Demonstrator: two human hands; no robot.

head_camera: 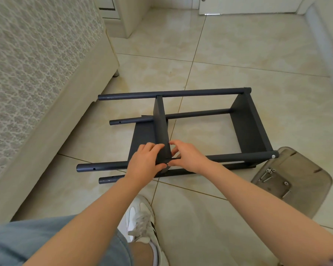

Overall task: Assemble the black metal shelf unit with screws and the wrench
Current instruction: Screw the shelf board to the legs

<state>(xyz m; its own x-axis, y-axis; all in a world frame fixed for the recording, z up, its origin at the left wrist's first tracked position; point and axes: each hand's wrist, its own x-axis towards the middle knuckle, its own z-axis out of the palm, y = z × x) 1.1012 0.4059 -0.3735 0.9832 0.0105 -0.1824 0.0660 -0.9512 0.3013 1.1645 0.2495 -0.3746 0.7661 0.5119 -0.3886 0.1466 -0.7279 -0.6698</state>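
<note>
The black metal shelf unit [246, 127] lies on its side on the tiled floor, its round poles running left to right. One shelf panel sits fixed at the right end. A middle shelf panel [161, 123] stands between the poles. My left hand [145, 160] grips the near corner of this middle panel where it meets the front pole [102, 167]. My right hand [185, 156] pinches the same corner from the right, fingertips at the joint. Whether a screw is between my fingers is hidden. No wrench is visible.
A grey plastic tray [304, 200] with several loose screws [267, 174] lies on the floor at the right. A cream sofa [46, 93] runs along the left. My white sneaker [142, 219] and jeans knee are in the foreground. A third panel [142, 135] lies flat under the poles.
</note>
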